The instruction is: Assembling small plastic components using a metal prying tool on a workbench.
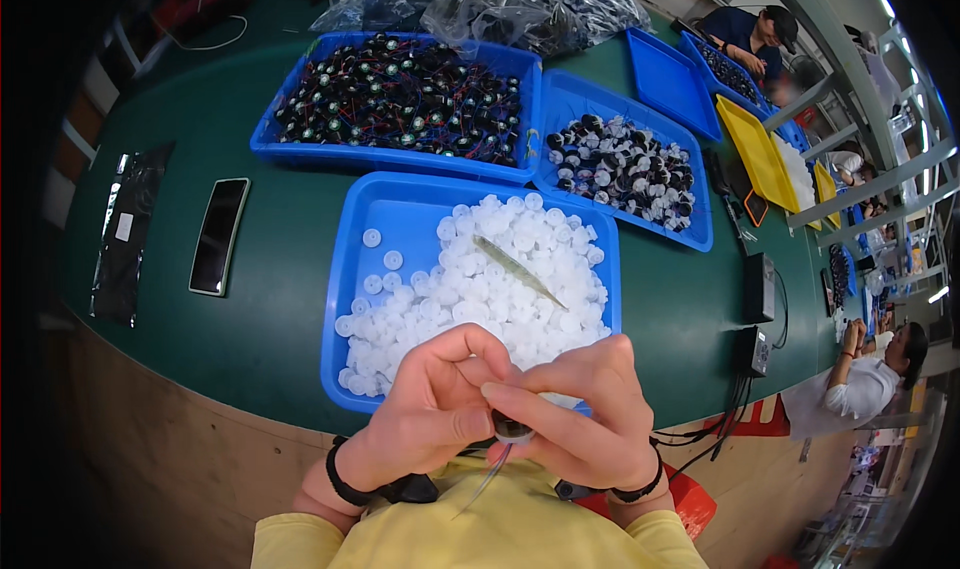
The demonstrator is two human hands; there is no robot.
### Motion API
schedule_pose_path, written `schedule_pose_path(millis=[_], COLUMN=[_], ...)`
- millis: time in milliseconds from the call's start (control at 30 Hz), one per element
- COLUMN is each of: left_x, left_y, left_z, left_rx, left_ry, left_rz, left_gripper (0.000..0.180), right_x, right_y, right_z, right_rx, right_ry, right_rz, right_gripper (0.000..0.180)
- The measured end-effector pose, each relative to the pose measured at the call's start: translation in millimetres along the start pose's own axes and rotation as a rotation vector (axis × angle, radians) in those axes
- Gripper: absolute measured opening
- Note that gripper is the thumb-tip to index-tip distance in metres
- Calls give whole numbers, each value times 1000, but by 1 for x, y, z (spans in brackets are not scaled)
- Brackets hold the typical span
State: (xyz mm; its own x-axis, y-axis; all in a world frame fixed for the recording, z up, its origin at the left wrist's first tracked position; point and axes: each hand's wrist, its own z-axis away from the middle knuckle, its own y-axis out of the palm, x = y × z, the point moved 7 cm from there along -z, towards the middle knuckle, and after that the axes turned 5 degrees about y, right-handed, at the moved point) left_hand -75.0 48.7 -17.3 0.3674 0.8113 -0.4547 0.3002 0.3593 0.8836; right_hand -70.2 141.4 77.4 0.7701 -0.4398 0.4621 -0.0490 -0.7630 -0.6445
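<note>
Both hands meet low in the view, just above the yellow sleeves. The left hand and the right hand each have a closed grip, fingertips pinched together on one small round part, dark with a pale rim, held between them at the near edge of the table. A thin wire hangs down from the part toward the sleeves. Each wrist wears a dark band.

Just beyond the hands sits a blue tray heaped with small white caps; a slim tool, like tweezers, lies slantwise on top of the heap. Behind it to the left, a second blue tray holds many small dark parts with red and black wires. To the right of that, a third blue tray holds black and white round pieces. Clear plastic bags of dark parts lie at the far edge.

On the table well left of the hands lie a phone, face up, and a dark flat bag. To the right, two small black boxes sit with cables running off the edge. Farther along are more blue trays and a yellow tray, where other people sit at work.
</note>
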Motion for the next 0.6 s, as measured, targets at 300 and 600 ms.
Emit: schedule_pose_path(millis=[300, 600], left_x=[-13, -114], left_y=[-9, -64], left_z=[2, -14], left_rx=[-216, -299], left_ry=[3, 342], left_rz=[-490, -2261], left_gripper=[25, 21], right_x=[-38, -167], right_y=[-14, -60], right_z=[2, -13], right_rx=[-28, 36], right_ry=[171, 231], right_rz=[4, 490], right_gripper=[23, 21])
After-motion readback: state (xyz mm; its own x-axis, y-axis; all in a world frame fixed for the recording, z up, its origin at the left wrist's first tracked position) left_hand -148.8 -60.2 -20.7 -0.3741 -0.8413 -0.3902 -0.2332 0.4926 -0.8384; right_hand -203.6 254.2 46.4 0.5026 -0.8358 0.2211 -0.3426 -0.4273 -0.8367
